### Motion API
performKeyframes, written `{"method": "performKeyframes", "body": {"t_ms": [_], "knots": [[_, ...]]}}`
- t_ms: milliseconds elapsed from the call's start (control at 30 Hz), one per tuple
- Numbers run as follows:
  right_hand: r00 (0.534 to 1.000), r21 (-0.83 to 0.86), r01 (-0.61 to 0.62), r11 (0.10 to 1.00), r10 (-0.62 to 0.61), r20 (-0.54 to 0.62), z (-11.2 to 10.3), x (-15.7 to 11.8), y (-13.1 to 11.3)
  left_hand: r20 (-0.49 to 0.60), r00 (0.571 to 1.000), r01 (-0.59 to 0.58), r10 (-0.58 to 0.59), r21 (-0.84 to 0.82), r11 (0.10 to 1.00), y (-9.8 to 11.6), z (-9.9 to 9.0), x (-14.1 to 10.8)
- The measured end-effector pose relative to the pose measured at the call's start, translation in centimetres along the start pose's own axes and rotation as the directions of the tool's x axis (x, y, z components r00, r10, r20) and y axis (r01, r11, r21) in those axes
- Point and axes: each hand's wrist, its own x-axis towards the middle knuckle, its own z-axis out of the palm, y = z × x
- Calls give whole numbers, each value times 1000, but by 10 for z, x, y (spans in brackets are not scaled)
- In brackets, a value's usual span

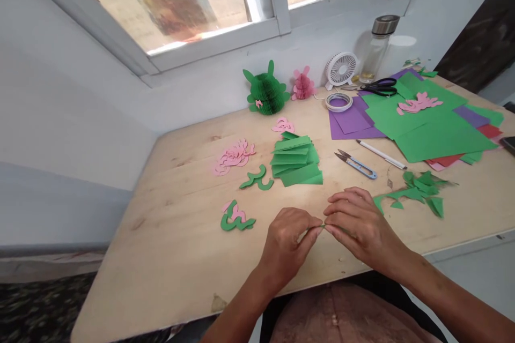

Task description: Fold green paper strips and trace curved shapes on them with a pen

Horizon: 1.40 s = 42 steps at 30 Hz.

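Note:
My left hand (pixel 286 241) and my right hand (pixel 359 225) meet near the table's front edge, thumbs and fingertips pinched together. Between them is a thin bit of green paper (pixel 323 226), mostly hidden by the fingers. Just beyond the hands lies a pile of folded green paper strips (pixel 295 158). Curved green cutouts (pixel 259 178) rest left of that pile, and a green and pink group of cutouts (pixel 235 220) lies left of my left hand. Green scraps (pixel 422 190) are to the right of my right hand. Blue thread snips (pixel 358 165) and a white pen (pixel 382 154) lie beyond it.
Pink cutouts (pixel 234 156) lie mid-table. Along the wall stand a green paper figure (pixel 267 94), a smaller pink one (pixel 303 86), a white fan (pixel 341 69) and a bottle (pixel 372 56). Tape (pixel 339 103), black scissors (pixel 379 87) and green sheets (pixel 442 136) are at the right.

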Motion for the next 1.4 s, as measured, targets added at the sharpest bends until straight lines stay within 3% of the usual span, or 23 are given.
{"method": "performKeyframes", "body": {"t_ms": [233, 467, 733, 900, 1000, 1133, 1300, 1400], "knots": [[999, -30, 34, 999, -34, 24, -8, -4, 5, 19, 997, -71, 71, 38, 997, -4, -12, 2], [995, -26, 39, 999, -37, 94, -14, -12, 12, 34, 998, -49, 48, 27, 998, -15, -14, -6], [994, -27, 49, 998, -46, 99, -13, -11, 8, 79, 996, -31, 28, 32, 999, -25, -20, -10], [997, -73, 44, 996, -39, 69, -16, -11, 8, -4, 1000, -17, 17, 69, 997, -30, -23, -17], [1000, -191, 18, 981, -22, -21, -18, -12, 11, -106, 994, 17, -3, 132, 991, -33, -26, -24], [992, -367, -44, 929, -4, -129, -11, -22, 10, -206, 978, 57, -16, 197, 979, -31, -19, -36], [999, -249, 20, 968, -8, 48, -7, -42, 7, -169, 985, 11, 28, 229, 973, -23, 0, -41], [998, -361, -59, 931, 45, -46, -24, -42, 33, -122, 990, -30, 65, 267, 963, -19, 12, -39]]}}
